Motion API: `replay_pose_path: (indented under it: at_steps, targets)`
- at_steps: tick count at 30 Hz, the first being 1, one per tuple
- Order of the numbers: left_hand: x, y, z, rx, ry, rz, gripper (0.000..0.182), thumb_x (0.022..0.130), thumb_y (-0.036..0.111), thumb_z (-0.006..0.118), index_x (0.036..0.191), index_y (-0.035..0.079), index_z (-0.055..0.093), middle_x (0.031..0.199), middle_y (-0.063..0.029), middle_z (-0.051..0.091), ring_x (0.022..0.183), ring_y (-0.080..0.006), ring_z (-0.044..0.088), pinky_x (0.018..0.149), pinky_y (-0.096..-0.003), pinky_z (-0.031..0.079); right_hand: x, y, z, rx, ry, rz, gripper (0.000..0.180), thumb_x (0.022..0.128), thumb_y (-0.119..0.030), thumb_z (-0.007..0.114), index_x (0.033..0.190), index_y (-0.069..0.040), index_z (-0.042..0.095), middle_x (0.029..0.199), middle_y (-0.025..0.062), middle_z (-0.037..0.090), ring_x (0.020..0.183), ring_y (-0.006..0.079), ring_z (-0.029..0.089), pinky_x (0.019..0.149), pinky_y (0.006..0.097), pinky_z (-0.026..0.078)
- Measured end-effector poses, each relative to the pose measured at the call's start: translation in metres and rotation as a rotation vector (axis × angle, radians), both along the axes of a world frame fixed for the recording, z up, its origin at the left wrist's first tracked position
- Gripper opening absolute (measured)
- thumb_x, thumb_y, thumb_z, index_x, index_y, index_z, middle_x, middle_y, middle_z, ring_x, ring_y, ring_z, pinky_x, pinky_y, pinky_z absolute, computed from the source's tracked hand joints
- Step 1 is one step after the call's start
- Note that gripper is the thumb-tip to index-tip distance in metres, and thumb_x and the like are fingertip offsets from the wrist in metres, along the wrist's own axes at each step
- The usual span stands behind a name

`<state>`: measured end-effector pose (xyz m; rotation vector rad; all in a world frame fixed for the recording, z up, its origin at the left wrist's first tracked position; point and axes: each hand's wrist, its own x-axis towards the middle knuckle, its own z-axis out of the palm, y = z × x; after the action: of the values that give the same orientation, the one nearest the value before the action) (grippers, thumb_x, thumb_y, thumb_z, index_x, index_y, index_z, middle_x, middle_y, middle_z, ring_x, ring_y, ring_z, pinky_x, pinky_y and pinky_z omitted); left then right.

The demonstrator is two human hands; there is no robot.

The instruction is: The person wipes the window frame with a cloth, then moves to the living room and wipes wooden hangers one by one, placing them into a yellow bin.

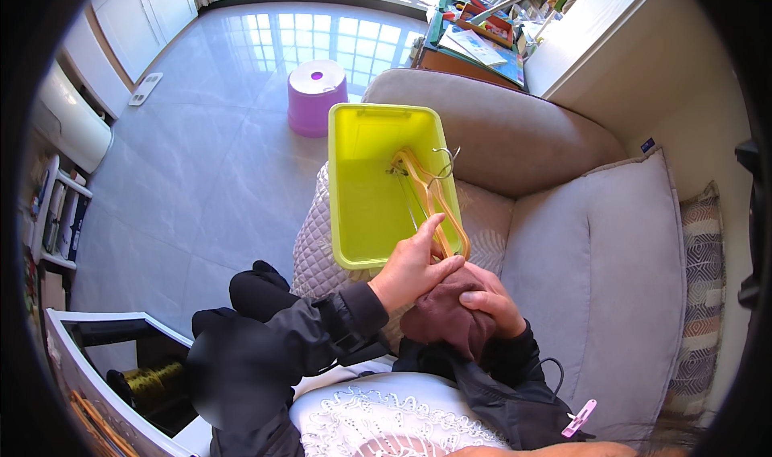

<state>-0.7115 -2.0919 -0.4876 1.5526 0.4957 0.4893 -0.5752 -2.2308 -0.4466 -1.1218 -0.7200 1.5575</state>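
Note:
Bunched brown-maroon cloth (452, 306) is between my two hands, above the near end of a lime-green plastic bin. My right hand (497, 303) grips the cloth from its right side, thumb on top. My left hand (410, 270) lays its thumb on the cloth's upper edge, with its index finger raised beside the wooden hangers (428, 198). Its other fingers are partly hidden, so whether they also touch a hanger is unclear. The hangers lean over the right wall of the lime-green bin (356, 185), metal hooks pointing away from me. Thin metal parts show below them.
The bin rests on a quilted cover (310, 234) at the sofa (555, 288). Beyond it, a purple stool (316, 104) stands on the tiled floor. A cluttered box (470, 65) is behind the armrest. At left are shelves (60, 216) and a white-framed open unit (120, 318).

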Motion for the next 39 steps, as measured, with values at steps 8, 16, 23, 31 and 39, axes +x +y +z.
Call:
replay_pose_path:
  at_steps: [8,16,23,31,39]
  targets:
    - [0.009,0.018,-0.022,-0.172,-0.055,0.055,0.044,0.09,0.018,0.077,0.124,-0.007,0.064,0.087,-0.0116,0.072,0.077,-0.014,0.067,0.072,-0.028,0.056,-0.001,0.023,-0.005,0.015,-0.069,0.011,0.061,0.085,-0.029,0.062,0.135,0.005,0.051,0.127,0.0137,0.062,0.117,0.0209,0.061,0.104,0.0331,0.047]
    - [0.012,0.026,-0.035,-0.107,0.007,0.084,0.04,0.089,0.018,0.075,0.12,-0.006,0.066,0.086,-0.0116,0.072,0.076,-0.0151,0.067,0.072,-0.029,0.056,-0.008,0.027,-0.021,0.021,-0.107,-0.035,0.058,0.084,-0.027,0.062,0.132,0.004,0.053,0.124,0.012,0.063,0.116,0.0208,0.06,0.105,0.0325,0.045]
    - [-0.024,0.029,-0.033,0.025,-0.125,0.254,0.032,0.094,0.011,0.068,0.123,0.0,0.062,0.086,-0.0074,0.067,0.073,-0.0136,0.063,0.068,-0.0303,0.054,-0.007,-0.011,0.025,0.022,-0.083,-0.141,0.045,0.08,-0.022,0.061,0.119,0.0,0.055,0.115,0.0101,0.064,0.105,0.0195,0.063,0.097,0.0317,0.048]
    - [-0.024,0.115,-0.037,0.015,-0.253,0.548,0.059,0.105,0.025,0.052,0.15,-0.01,0.034,0.141,-0.0207,0.051,0.12,-0.0231,0.056,0.104,-0.0316,0.045,-0.017,-0.088,0.001,0.157,-2.041,-0.302,0.01,0.078,-0.006,0.059,0.075,-0.016,0.055,0.076,-0.0104,0.045,0.055,0.0137,0.036,0.053,0.0267,0.033]
    - [-0.049,0.138,-0.007,-0.364,-0.526,0.356,0.048,0.11,0.032,0.043,0.151,0.006,0.043,0.141,-0.0057,0.055,0.133,-0.0167,0.047,0.107,-0.0329,0.04,-0.05,-0.056,0.026,-0.665,-1.528,-0.89,0.011,0.08,-0.008,0.065,0.087,-0.014,0.072,0.071,-0.002,0.048,0.071,0.0157,0.054,0.072,0.0275,0.048]
